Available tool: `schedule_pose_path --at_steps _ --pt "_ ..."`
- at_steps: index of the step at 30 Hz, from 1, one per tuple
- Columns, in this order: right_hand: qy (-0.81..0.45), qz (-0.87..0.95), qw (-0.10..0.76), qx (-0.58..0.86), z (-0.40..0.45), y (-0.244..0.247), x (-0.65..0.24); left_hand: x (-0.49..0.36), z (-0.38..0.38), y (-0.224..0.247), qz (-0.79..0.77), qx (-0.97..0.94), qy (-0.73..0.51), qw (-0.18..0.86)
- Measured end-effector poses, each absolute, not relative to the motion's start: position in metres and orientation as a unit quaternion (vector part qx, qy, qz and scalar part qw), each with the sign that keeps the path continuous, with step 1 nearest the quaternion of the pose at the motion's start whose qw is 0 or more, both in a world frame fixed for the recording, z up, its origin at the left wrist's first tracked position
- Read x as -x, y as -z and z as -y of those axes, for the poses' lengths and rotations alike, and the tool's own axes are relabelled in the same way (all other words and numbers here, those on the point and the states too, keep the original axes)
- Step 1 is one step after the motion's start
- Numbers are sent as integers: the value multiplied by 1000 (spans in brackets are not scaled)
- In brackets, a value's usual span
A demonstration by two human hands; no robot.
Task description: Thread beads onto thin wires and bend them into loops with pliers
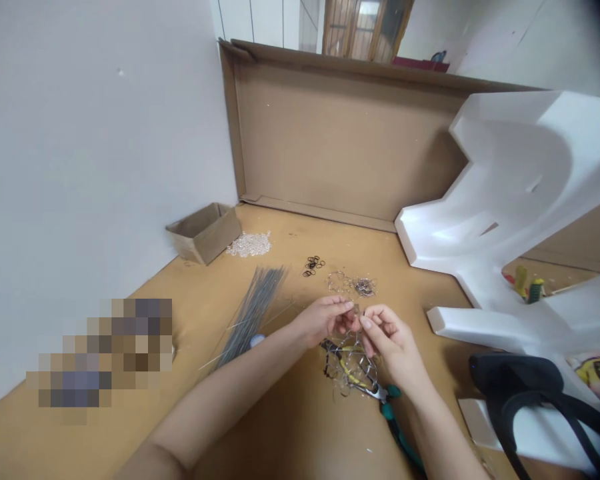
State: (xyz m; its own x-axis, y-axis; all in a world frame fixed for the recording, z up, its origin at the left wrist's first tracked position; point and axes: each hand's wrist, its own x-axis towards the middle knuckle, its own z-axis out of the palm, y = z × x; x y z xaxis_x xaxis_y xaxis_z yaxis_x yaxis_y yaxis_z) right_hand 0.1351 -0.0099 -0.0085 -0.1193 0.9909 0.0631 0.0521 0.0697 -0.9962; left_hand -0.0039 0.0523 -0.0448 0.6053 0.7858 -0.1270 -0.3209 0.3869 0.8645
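My left hand [330, 317] and my right hand [387, 335] meet above the table, fingertips pinched close together. Between them is a small, thin piece, too fine to name. Just below the fingers lies a loose tangle of shiny wire [364, 365]; whether it joins the pinched piece I cannot tell. Yellow-handled pliers [351, 375] are partly covered by this tangle. Beside my right wrist lie green-handled pliers [391, 412], partly hidden by the forearm. Beyond my fingers sits a small pile of wire pieces [364, 287].
A bundle of grey wire rods [253, 313] lies left of my left forearm. Farther back are black rings [311, 265], clear rings [251, 244] and an open cardboard box [203, 233]. White foam [430, 233] and a black strapped object [517, 380] stand at right. A cardboard panel [330, 140] closes the back.
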Motion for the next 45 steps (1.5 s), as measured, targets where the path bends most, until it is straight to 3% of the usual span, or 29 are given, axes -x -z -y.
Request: schedule_pose_path --at_steps 2,5,10,17,24,32,38,41,45 --pt "-501 543 467 486 7 10 -138 6 -51 40 -313 -464 -400 726" --pt "-505 516 459 518 2 14 -142 13 -43 25 -364 -574 -480 555" --pt "-495 551 405 536 3 20 -142 18 -27 8 -304 -781 -424 344" --pt "-509 597 362 503 7 20 -138 16 -31 14 -354 -758 -425 346" --pt "-506 522 448 520 0 13 -145 16 -27 10 -381 -767 -383 347" --pt "-507 526 445 518 2 14 -146 16 -28 15 -327 -879 -333 96" --pt "-506 521 449 521 2 11 -145 14 -28 20 -284 -916 -283 -31" --pt "-510 519 449 519 2 10 -144 14 -29 22 -292 -914 -282 -27" --pt "-523 500 467 509 0 11 -144 15 -29 17 -339 -879 -326 78"
